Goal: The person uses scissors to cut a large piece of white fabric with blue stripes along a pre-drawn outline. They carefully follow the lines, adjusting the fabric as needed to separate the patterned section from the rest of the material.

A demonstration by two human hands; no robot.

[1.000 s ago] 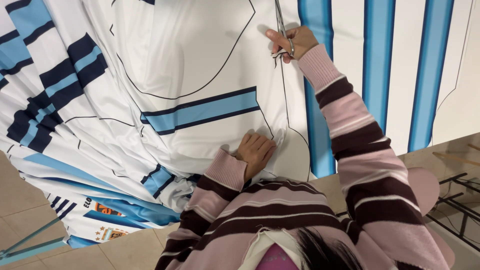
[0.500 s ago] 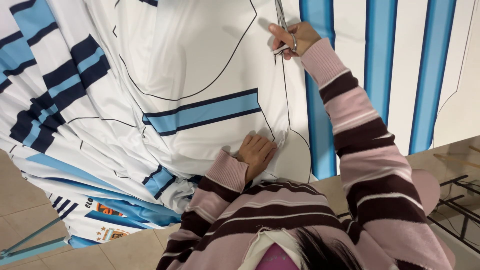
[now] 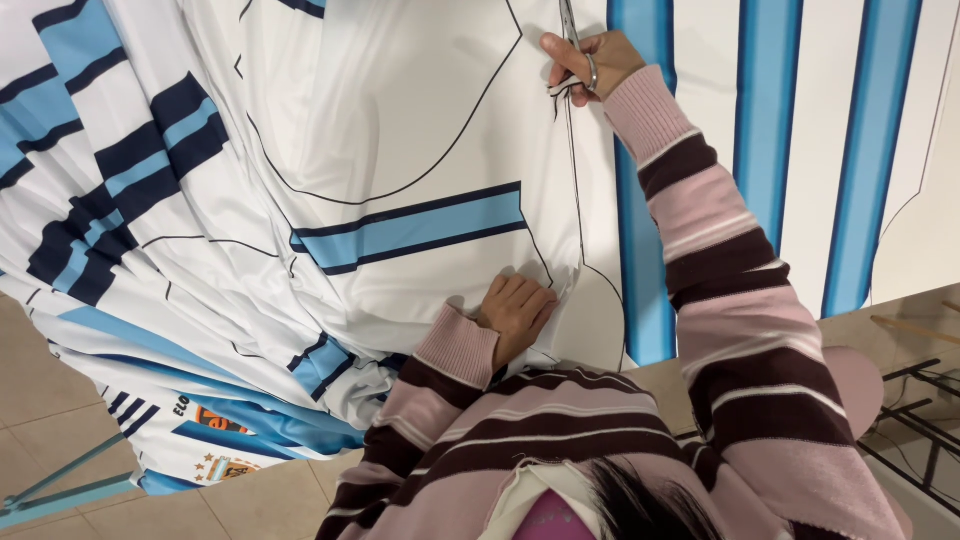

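Observation:
A large white fabric sheet (image 3: 400, 120) printed with light-blue and navy stripes and thin black pattern outlines covers the table. My right hand (image 3: 590, 62) is stretched far out, closed around the handles of metal scissors (image 3: 570, 30), whose blades point away along a black outline. My left hand (image 3: 515, 312) lies flat on the fabric near the table's front edge, pressing it down beside a curved outline. Both arms wear pink and dark-striped knit sleeves.
The fabric bunches and hangs over the table's left edge (image 3: 200, 400) toward a tiled floor (image 3: 60, 400). A tan table edge (image 3: 900, 310) shows at right, with dark metal legs (image 3: 920, 420) below it.
My right hand and the scissors have moved a little farther away along the black line. My left hand stays pressed on the fabric.

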